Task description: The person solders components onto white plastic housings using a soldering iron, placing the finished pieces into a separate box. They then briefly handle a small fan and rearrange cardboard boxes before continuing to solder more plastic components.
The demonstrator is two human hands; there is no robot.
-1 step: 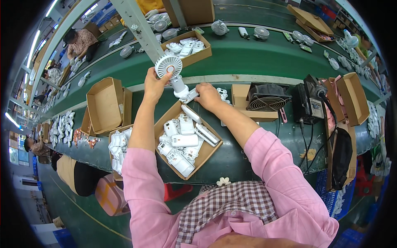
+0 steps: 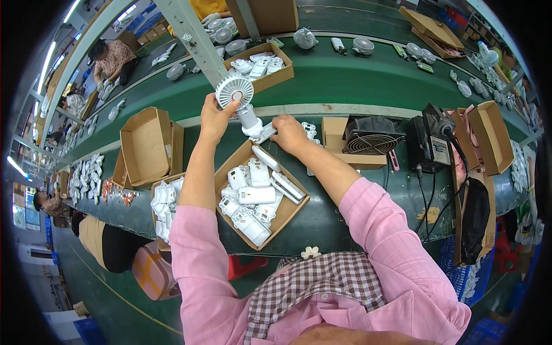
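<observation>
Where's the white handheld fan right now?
Head view, upper part, left of centre: the white handheld fan is in the left hand, beyond the carton of white casings.

Between the earlier picture and now, no definite change can be made out, both having been taken at practically the same instant. No shift can be detected in the left hand (image 2: 213, 119) or the right hand (image 2: 291, 134), nor in the white handheld fan (image 2: 232, 87) and the white piece (image 2: 265, 133) at its lower end, by which they are occupied. No part can be seen to have been added to or taken from the cardboard box (image 2: 287, 215) below, and any movement is too slight to be told.
</observation>
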